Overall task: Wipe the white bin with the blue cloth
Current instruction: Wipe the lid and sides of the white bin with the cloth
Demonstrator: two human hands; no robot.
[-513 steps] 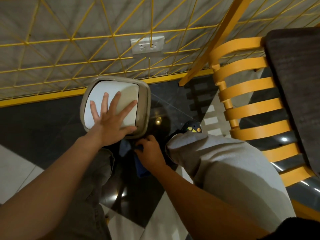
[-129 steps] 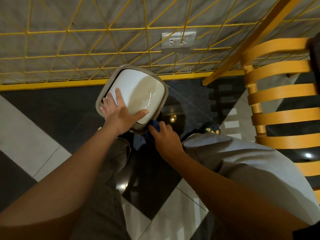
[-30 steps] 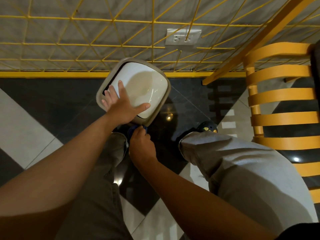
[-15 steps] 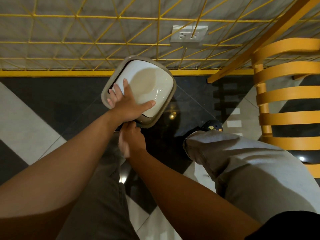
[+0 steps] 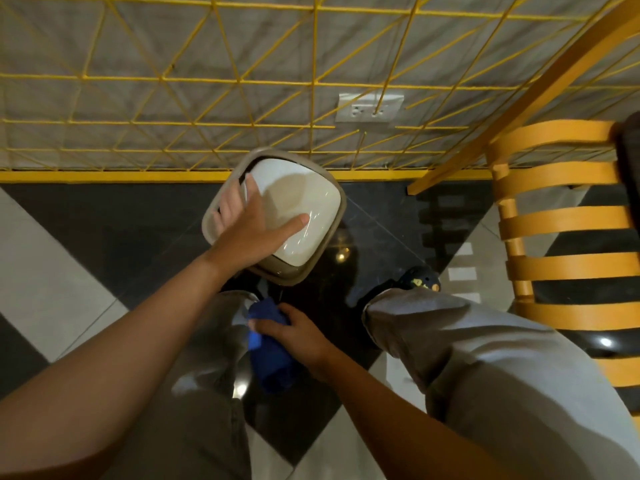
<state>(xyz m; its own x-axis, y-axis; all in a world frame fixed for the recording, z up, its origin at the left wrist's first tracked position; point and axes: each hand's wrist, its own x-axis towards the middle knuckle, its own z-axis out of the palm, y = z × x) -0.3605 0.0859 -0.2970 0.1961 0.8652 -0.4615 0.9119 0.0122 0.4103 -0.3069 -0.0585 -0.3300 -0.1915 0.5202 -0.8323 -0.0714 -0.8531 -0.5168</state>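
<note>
The white bin (image 5: 298, 192), seen from above, has a glossy white swing lid inside a beige rim and stands on the dark floor by the wall. My left hand (image 5: 247, 225) presses flat on the lid, with fingers hooked over its left edge. My right hand (image 5: 299, 336) is below the bin, close to my knees, closed around the bunched blue cloth (image 5: 268, 355). The cloth hangs clear of the bin and touches none of it. The bin's body under the rim is hidden.
A yellow wire grid (image 5: 242, 84) covers the wall behind the bin, with a white socket plate (image 5: 369, 109). An orange slatted chair (image 5: 568, 237) stands at the right. My grey trouser legs (image 5: 485, 368) and a dark shoe (image 5: 419, 278) flank the bin.
My right hand has dropped down and away from the bin's lower side, and the blue cloth now shows in it. My left hand stays on the lid.
</note>
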